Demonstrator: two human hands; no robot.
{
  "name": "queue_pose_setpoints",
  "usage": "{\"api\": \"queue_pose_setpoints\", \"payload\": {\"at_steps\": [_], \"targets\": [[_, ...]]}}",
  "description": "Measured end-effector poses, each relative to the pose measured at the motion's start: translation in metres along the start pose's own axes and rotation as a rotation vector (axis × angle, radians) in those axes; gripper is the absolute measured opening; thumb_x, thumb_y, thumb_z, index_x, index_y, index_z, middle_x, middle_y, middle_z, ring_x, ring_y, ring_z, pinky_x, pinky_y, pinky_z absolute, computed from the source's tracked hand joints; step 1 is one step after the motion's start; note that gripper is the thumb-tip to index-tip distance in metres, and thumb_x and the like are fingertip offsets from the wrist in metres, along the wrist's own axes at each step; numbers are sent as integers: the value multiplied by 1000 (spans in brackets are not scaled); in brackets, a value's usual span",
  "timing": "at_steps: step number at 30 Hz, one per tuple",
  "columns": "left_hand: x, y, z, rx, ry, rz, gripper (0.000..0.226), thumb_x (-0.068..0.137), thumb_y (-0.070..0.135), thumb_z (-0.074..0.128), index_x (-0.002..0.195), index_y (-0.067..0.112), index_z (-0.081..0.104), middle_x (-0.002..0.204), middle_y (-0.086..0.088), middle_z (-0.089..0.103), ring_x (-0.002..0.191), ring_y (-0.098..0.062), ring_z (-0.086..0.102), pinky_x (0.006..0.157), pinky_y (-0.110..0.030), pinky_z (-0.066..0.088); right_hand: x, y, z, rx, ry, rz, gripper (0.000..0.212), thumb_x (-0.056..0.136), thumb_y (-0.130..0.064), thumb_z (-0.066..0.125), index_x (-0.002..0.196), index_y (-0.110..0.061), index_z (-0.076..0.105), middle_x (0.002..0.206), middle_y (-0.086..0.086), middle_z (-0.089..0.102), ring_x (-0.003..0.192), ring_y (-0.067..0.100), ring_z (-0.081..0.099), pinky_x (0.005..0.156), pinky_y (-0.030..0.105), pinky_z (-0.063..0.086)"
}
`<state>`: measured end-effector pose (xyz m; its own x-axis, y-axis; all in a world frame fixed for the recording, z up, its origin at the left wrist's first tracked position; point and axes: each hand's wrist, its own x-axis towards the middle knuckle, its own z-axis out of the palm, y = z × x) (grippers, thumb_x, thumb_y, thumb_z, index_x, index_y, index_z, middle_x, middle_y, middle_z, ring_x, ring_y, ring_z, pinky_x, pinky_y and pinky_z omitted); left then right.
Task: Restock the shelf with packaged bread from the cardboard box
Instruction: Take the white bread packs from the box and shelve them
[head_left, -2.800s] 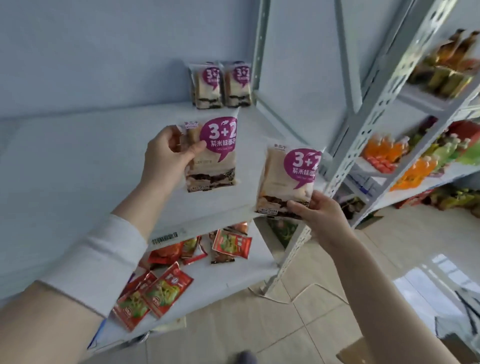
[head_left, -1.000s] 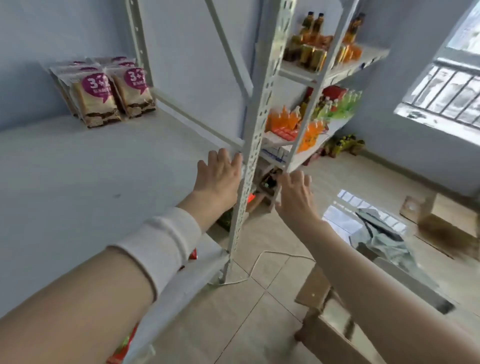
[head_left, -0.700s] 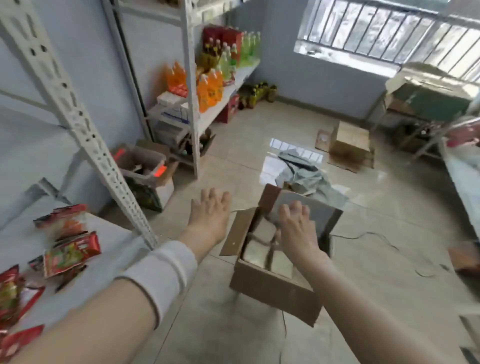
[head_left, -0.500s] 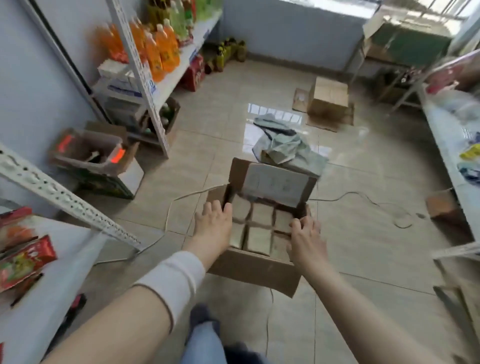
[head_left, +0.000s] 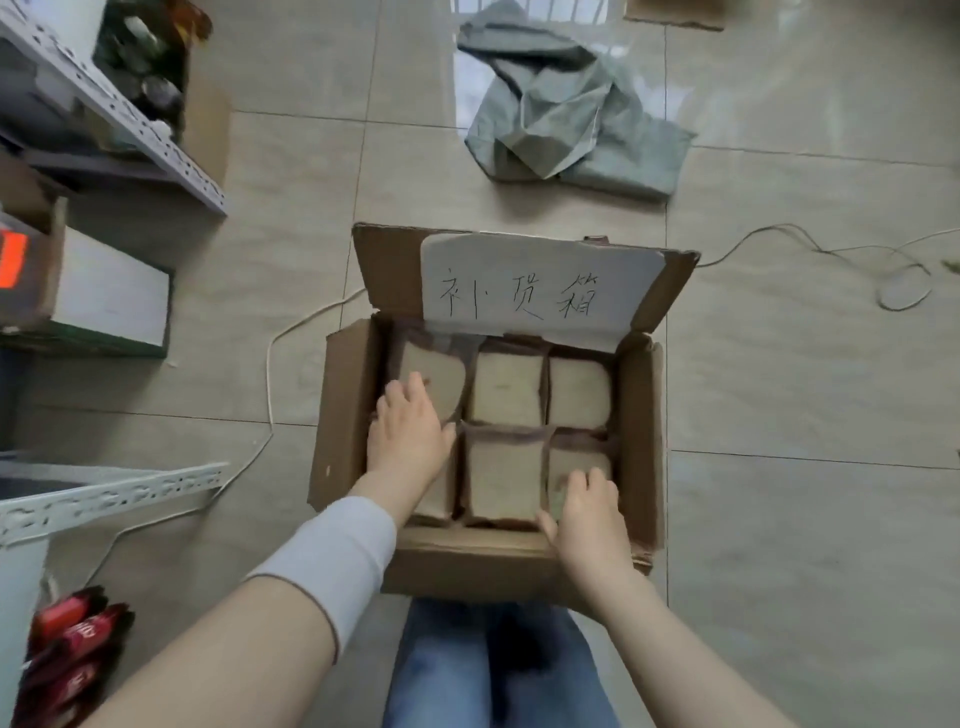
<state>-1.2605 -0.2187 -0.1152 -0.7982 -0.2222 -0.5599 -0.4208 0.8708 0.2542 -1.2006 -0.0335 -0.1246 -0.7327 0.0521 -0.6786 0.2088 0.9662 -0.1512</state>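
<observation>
An open cardboard box (head_left: 344, 415) sits on the floor in front of my knees, with a handwritten paper label (head_left: 535, 291) on its far flap. Several packaged breads lie flat inside in two rows, such as the far middle pack (head_left: 506, 387) and the near middle pack (head_left: 501, 478). My left hand (head_left: 408, 434) reaches into the left column, fingertips touching the far-left pack (head_left: 441, 371). My right hand (head_left: 589, 519) rests on the near-right pack (head_left: 563, 462), thumb spread along its near edge. The shelf's bread level is out of view.
A white perforated shelf upright (head_left: 119, 119) and a lower rail (head_left: 104, 499) stand at the left. Red snack packs (head_left: 67, 639) lie lower left. A grey cloth (head_left: 566, 109) lies beyond the box, a cable (head_left: 270, 374) runs beside it, and another box (head_left: 104, 296) sits left.
I put both bread packs on the shelf, turned away and looked down to the floor box. Both empty hands have dropped into the box and now touch the packs.
</observation>
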Motion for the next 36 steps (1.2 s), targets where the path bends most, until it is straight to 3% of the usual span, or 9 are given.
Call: {"api": "queue_pose_setpoints", "payload": {"at_steps": [5, 12, 15, 18, 20, 23, 28, 31, 36], "targets": [[71, -5, 48, -243, 188, -164, 76, 84, 24, 63, 143, 6, 17, 140, -22, 31, 129, -36, 32, 104, -41, 30, 68, 2, 51, 389, -187, 213, 80, 73, -53, 67, 131, -7, 38, 130, 12, 47, 121, 27, 46, 99, 36, 41], [103, -19, 57, -390, 300, -256, 88, 75, 22, 74, 142, 12, 19, 139, -15, 38, 126, -33, 40, 104, -47, 35, 81, 16, 66, 649, -251, 244, 75, 61, -44, 81, 120, -10, 50, 121, 7, 60, 110, 20, 56, 95, 31, 46], [100, -22, 53, -413, 301, -223, 77, 72, 24, 77, 135, 9, 35, 129, -15, 46, 117, -33, 47, 98, -45, 40, 71, 21, 61, 758, -324, 214, 54, 65, -28, 81, 111, -14, 56, 111, 4, 65, 101, 17, 60, 88, 26, 46], [94, -26, 45, -462, 273, -146, 54, 71, 25, 77, 114, 5, 50, 116, -16, 51, 104, -32, 51, 85, -32, 41, 66, 26, 50, 844, -314, 213, 41, 67, -20, 81, 101, -17, 58, 100, 1, 67, 92, 16, 62, 81, 24, 48], [85, -27, 35, -523, 251, -70, 41, 72, 23, 77, 101, 7, 53, 107, -15, 53, 97, -28, 52, 77, -26, 37, 62, 30, 38, 881, -271, 228, 39, 67, -18, 81, 100, -13, 61, 94, -2, 68, 91, 18, 64, 76, 24, 51], [57, -27, 10, -637, 282, 38, 31, 71, 21, 77, 86, 17, 50, 92, -4, 58, 86, -19, 53, 70, -24, 38, 49, 33, 14, 903, -206, 250, 48, 67, -24, 80, 109, -11, 62, 99, 2, 69, 94, 21, 64, 82, 36, 53], [-13, -32, -60, -831, 462, 34, 32, 68, 28, 79, 75, 41, 51, 71, 27, 57, 69, 14, 52, 61, -5, 41, 9, 17, -38, 932, -149, 101, 49, 63, -26, 81, 103, -4, 64, 93, 12, 70, 78, 27, 64, 67, 37, 54], [-72, -49, -107, -960, 601, 7, 29, 69, 28, 78, 76, 39, 53, 74, 24, 58, 70, 10, 53, 61, -5, 43, -29, -11, -74, 960, -212, -45, 33, 66, -21, 79, 96, -19, 66, 97, 9, 72, 87, 24, 68, 71, 36, 56], [-199, -107, -197, -1034, 888, -33, 27, 72, 22, 76, 86, 21, 53, 74, 19, 50, 70, 6, 48, 66, -1, 38, -119, -90, -135, 919, -303, -314, 36, 67, -21, 77, 98, -12, 63, 102, 11, 71, 93, 30, 68, 85, 51, 54]]}}
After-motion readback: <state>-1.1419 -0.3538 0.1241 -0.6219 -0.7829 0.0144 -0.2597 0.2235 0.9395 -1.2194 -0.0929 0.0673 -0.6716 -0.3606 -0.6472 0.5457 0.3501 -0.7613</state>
